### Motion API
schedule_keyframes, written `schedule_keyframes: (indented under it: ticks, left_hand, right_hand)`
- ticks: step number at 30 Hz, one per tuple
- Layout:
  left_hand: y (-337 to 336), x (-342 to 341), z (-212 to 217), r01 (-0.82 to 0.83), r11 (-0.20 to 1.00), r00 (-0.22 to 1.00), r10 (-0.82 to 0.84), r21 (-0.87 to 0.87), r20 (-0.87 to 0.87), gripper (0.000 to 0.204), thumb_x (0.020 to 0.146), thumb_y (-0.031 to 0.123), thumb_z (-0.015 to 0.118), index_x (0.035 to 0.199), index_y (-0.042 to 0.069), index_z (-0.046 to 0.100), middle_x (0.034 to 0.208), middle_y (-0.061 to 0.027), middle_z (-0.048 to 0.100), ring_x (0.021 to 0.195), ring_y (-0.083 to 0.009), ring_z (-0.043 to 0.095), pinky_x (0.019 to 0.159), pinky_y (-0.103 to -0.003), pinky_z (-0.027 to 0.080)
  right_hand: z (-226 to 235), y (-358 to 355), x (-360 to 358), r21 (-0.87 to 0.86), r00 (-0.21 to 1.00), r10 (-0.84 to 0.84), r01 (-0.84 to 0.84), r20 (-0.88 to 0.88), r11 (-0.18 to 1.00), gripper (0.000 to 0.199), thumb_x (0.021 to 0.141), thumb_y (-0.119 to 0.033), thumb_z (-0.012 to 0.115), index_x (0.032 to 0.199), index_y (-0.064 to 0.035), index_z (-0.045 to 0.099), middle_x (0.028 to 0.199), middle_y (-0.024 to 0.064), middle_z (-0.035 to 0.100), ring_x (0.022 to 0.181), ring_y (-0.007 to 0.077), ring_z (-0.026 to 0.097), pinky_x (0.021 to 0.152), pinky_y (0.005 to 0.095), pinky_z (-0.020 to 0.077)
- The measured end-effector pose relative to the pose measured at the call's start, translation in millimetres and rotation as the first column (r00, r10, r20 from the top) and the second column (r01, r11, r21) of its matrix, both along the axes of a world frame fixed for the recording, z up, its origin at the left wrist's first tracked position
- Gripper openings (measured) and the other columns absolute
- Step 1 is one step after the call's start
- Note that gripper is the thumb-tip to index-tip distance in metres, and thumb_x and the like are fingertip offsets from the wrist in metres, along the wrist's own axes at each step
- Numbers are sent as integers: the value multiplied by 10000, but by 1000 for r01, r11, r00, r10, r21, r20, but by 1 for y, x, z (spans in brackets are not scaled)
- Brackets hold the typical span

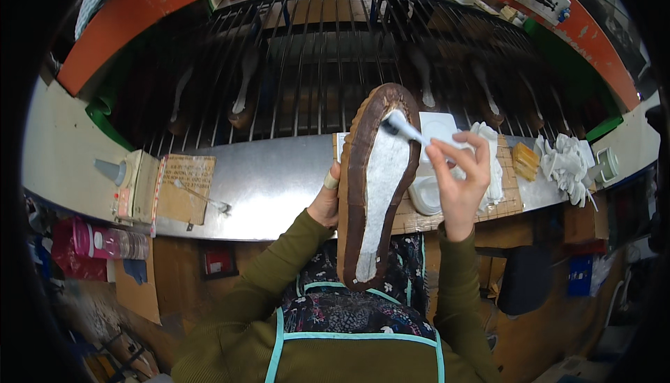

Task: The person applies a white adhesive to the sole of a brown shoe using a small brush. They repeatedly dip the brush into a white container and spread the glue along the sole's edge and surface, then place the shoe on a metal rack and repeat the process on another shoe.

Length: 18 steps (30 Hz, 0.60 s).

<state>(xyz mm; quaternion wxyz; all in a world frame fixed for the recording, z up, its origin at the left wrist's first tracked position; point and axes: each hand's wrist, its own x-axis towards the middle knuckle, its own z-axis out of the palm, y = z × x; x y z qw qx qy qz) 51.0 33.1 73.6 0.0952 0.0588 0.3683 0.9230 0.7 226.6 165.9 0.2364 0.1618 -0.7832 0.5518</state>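
My left hand (325,201), a pale wrap on one finger, grips the side of a brown shoe upper (352,215). Its underside faces up, toe end away from me, with a long greyish-white insole (382,187) set inside the brown margin. Between the fingers of my right hand (460,180) is a brush (408,129) with a white handle. The dark bristles lie against the underside near the toe. Partly hidden behind the shoe and right hand, a white tub (426,198) stands on the bench near a flat white lid (438,126).
Beyond the metal bench (258,166), a dark barred conveyor (335,55) carries several shoes. Right lie a yellow block (525,161) and white gloves (564,166). Left are a cardboard sheet (185,191), a thin-handled brush (202,197) and a control box (136,187). A dark stool (525,280) stands below.
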Motion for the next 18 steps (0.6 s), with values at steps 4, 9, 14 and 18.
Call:
schedule_keyframes:
  ticks: [4,9,14,18]
  left_hand:
    - [-3,0,-4,-1,999,1000,0,53,31,938,760,714,563,1436,110,324,1411,-110,434,1265,-228,463,1066,-399,395]
    - [-14,-9,-36,-10,977,994,-14,212,109,951,750,737,550,1437,118,327,1408,-112,435,1256,-237,468,1054,-394,410]
    - [-28,-24,-48,-171,971,983,158,166,91,690,919,530,480,1420,78,340,1359,-92,472,1197,-201,504,1009,-334,436]
    - [-44,-28,-82,-212,957,976,219,-196,14,520,973,312,473,1404,47,352,1324,-104,490,1163,-182,525,973,-300,458]
  right_hand:
    - [-2,1,-10,137,937,-207,252,-282,958,227,697,-187,814,909,-129,760,978,13,579,725,118,524,814,302,294]
    - [-42,-2,42,320,831,-227,427,-508,846,236,669,-166,827,897,-172,763,992,5,585,836,120,526,824,295,278]
    - [-53,28,70,156,978,-209,205,11,966,204,691,-150,812,888,-141,759,988,5,587,790,137,512,822,300,280]
    - [-70,85,59,478,911,-410,346,33,807,137,751,-191,771,872,-134,745,978,6,590,697,133,492,766,316,277]
